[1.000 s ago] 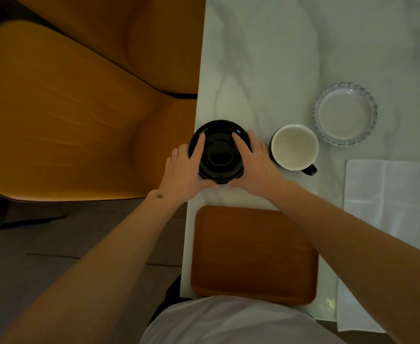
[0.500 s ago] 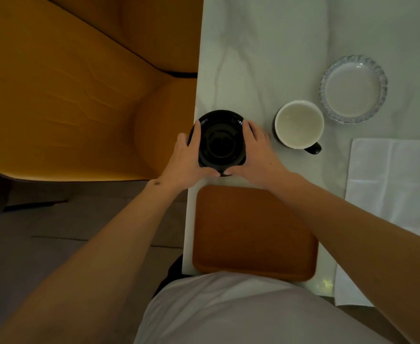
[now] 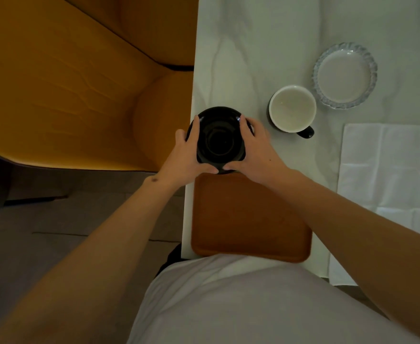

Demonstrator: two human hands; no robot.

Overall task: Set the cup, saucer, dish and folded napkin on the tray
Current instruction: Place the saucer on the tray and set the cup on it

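A black saucer point(image 3: 219, 140) hangs over the far edge of the brown wooden tray point(image 3: 251, 219). My left hand point(image 3: 183, 157) grips its left rim and my right hand point(image 3: 258, 155) grips its right rim, thumbs meeting at the near edge. A black cup with a white inside point(image 3: 292, 109) stands on the marble table to the right of the saucer, handle toward me. Farther right sits a clear glass dish point(image 3: 345, 75) with a scalloped rim. An unfolded white napkin point(image 3: 390, 180) lies flat at the right.
The white marble table point(image 3: 253, 45) ends at its left edge just beside the saucer and tray. Orange-yellow seats point(image 3: 67, 83) stand to the left, below table height. The tray sits at the table's near edge against my body.
Both hands have brought the saucer toward me, from the table beyond the tray to over the tray's far edge. Cup, dish and napkin have not moved on the table.
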